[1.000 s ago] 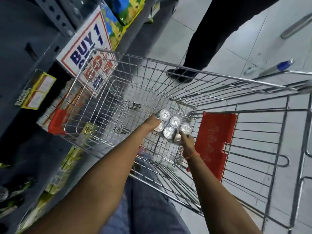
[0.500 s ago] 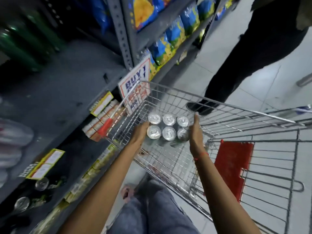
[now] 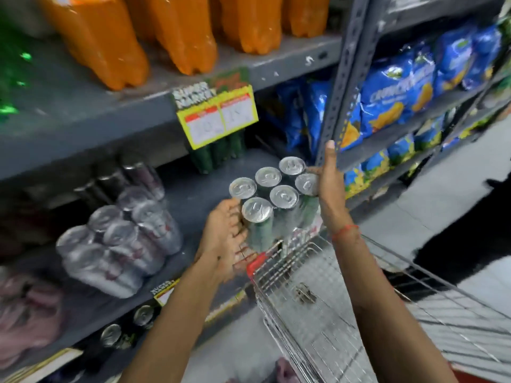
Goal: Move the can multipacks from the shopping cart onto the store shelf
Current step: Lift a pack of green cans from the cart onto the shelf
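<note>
- Left hand (image 3: 224, 233) and right hand (image 3: 329, 189) clamp the six-can multipack (image 3: 273, 200) from both sides.
- It hangs above the cart (image 3: 304, 272), before the grey shelf (image 3: 193, 189).
- A blurred wrapped pack (image 3: 119, 239), maybe cans, stands there.

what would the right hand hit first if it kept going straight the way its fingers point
Probably the grey shelf upright: the right hand, gripping the six-pack of cans, has its fingertips right at that post. Depth is unclear, so it might pass in front.

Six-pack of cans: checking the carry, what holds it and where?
Both hands hold the six-pack of cans: left hand on its near-left side, right hand on its right side.
</note>
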`<action>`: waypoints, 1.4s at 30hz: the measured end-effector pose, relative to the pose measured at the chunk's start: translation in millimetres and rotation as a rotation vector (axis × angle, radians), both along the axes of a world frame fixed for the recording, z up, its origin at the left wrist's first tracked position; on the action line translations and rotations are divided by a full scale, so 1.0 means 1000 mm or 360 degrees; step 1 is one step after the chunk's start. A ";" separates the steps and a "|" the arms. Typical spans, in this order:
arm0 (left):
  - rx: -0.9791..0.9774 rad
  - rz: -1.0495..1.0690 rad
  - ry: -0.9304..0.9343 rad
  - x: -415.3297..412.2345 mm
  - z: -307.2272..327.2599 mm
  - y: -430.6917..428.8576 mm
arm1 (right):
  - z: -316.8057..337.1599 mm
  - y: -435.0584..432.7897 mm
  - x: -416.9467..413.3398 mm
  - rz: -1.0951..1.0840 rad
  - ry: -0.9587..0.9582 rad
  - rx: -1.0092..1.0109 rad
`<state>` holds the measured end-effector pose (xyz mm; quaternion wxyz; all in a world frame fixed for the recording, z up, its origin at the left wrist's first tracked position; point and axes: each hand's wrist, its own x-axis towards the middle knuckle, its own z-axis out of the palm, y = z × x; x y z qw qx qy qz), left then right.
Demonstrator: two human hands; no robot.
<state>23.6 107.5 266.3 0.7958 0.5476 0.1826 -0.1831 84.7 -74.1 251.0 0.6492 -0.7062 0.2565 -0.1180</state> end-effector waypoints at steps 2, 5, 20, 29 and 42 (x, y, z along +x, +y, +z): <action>-0.0049 0.0136 -0.0037 0.011 0.003 0.009 | 0.006 0.016 0.023 0.0102 0.0016 0.0001; -0.0121 0.0281 -0.0046 0.025 0.007 0.016 | 0.010 0.036 0.057 0.0263 0.0066 -0.0034; -0.0266 0.0445 -0.0175 0.065 -0.039 0.019 | -0.017 0.048 0.133 0.0545 0.0202 0.0082; 0.0927 0.0082 -0.0310 0.064 -0.117 -0.011 | -0.093 0.034 0.113 0.0733 0.0139 0.0426; 0.1477 0.0149 -0.0673 0.075 -0.144 0.000 | -0.106 0.013 0.086 0.0590 0.0046 0.0529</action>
